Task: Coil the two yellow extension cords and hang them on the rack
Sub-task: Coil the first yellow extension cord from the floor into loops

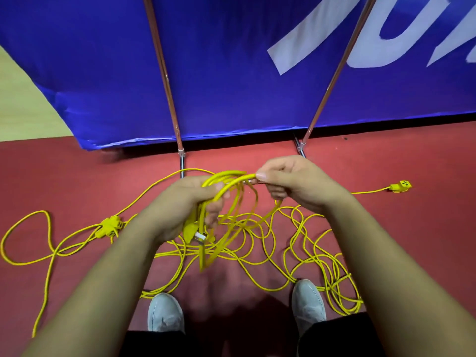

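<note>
My left hand grips a few hanging loops of yellow extension cord, with the cord's plug end dangling below the fist. My right hand pinches the top of the newest loop beside the left hand. The rest of the yellow cord lies tangled on the red floor between and around my feet. A joined pair of yellow plugs lies at the left. A yellow socket end lies far right. The rack's metal legs stand just beyond my hands.
A blue banner with white lettering hangs behind the rack poles. My grey shoes stand on the red floor among cord loops. A pale floor patch shows at the upper left.
</note>
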Demonstrator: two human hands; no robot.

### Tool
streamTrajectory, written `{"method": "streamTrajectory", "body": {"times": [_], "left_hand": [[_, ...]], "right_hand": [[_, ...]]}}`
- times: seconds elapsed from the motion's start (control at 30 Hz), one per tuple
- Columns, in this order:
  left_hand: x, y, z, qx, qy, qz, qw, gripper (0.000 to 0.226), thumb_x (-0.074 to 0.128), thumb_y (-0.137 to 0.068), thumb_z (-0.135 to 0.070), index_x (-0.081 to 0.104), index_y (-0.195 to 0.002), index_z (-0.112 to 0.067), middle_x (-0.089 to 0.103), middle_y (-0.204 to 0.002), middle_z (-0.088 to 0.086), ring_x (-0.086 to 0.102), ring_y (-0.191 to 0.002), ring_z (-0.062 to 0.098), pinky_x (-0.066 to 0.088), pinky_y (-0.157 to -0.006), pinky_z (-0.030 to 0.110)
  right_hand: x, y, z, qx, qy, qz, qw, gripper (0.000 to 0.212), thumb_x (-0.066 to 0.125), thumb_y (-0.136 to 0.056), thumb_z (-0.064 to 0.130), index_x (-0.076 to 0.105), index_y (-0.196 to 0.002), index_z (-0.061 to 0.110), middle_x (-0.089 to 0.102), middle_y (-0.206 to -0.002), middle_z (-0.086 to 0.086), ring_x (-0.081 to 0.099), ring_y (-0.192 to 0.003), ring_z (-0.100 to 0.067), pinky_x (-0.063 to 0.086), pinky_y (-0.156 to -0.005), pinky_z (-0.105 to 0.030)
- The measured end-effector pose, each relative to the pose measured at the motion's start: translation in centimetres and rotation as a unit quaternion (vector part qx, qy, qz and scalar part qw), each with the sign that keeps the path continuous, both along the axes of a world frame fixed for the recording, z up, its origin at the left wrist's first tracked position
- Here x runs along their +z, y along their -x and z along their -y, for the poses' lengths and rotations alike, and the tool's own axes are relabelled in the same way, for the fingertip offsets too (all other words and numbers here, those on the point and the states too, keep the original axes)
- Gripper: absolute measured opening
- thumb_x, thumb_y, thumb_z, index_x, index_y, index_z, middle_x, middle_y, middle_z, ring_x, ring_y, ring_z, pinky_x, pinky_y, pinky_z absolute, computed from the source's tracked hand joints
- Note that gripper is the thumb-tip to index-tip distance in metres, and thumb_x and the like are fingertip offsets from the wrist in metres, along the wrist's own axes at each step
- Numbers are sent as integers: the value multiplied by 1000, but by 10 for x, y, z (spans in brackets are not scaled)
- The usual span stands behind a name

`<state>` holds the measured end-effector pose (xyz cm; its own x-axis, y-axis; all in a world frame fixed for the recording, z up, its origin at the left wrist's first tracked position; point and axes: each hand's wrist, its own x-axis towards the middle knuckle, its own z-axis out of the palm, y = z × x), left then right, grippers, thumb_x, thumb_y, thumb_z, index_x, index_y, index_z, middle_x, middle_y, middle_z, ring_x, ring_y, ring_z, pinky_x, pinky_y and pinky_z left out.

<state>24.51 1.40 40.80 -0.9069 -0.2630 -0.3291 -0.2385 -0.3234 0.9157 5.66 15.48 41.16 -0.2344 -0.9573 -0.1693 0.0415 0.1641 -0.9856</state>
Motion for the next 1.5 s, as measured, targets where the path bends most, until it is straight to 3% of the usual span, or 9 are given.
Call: {"method": "streamTrajectory", "body": {"times": [0.2,0.37,0.5,0.67,0.87,1.03,1.17,1.3,1.5], "left_hand": [[6,3,5,81,-191,-82,975,16,52,-84,-18,54,-80,-3,35,-48,-6,30,-35,4,38,-41,21],[9,-3,12,89,-102,-17,991,14,51,-82,-16,55,-79,-3,49,-51,6,48,-39,19,48,-49,28],[13,-6,9,69,-69,55,994,16,55,-76,-12,61,-77,2,68,-72,30,69,-59,40,57,-50,37],[10,-3,2,28,-82,60,994,22,54,-79,-13,57,-92,4,68,-91,34,71,-73,41,59,-65,44],[2,0,-2,-10,-35,63,997,17,52,-84,-12,53,-90,4,55,-54,13,51,-38,22,44,-40,22],[4,0,4,52,-54,20,997,8,49,-85,-13,47,-83,-5,39,-51,3,35,-38,14,31,-38,20],[3,-2,10,65,-59,40,995,8,52,-83,-12,50,-81,-5,41,-54,9,39,-40,19,34,-39,21],[-1,-3,7,11,-16,95,995,13,50,-87,-9,54,-79,0,58,-56,16,59,-43,27,46,-41,23],[0,-3,1,-9,-65,96,993,25,55,-79,-12,58,-94,7,67,-76,32,69,-58,37,56,-49,33]], "right_hand": [[-66,22,-15,65,-168,-210,961,14,64,-92,16,63,-82,5,67,-77,-9,60,-75,-16,49,-81,-42],[-64,24,-17,-98,-72,-34,992,14,59,-91,-2,50,-88,9,65,-75,-16,63,-64,-21,53,-70,-29],[-47,24,-9,-185,-3,-66,980,10,61,-91,3,63,-88,13,62,-61,-3,41,-51,-18,34,-51,-26],[-20,0,-1,-88,-10,-170,981,7,72,-84,12,74,-83,19,64,-59,2,47,-58,-15,38,-51,-27],[-2,-44,10,54,0,-215,975,13,75,-82,11,67,-82,0,62,-61,-2,54,-55,-3,44,-56,-17],[-27,-6,-2,81,-85,-265,957,19,69,-88,16,60,-75,5,56,-59,10,47,-57,0,39,-59,-20],[-52,15,-13,20,-110,-188,976,9,66,-89,10,67,-88,2,69,-84,-12,60,-78,-7,47,-76,-21],[-45,12,-6,-108,-47,-75,990,4,65,-88,2,61,-88,4,60,-68,-10,58,-56,-14,49,-57,-20],[-7,-10,3,-82,6,-186,979,6,75,-80,6,70,-79,8,59,-59,0,48,-54,-4,39,-52,-17]]}}
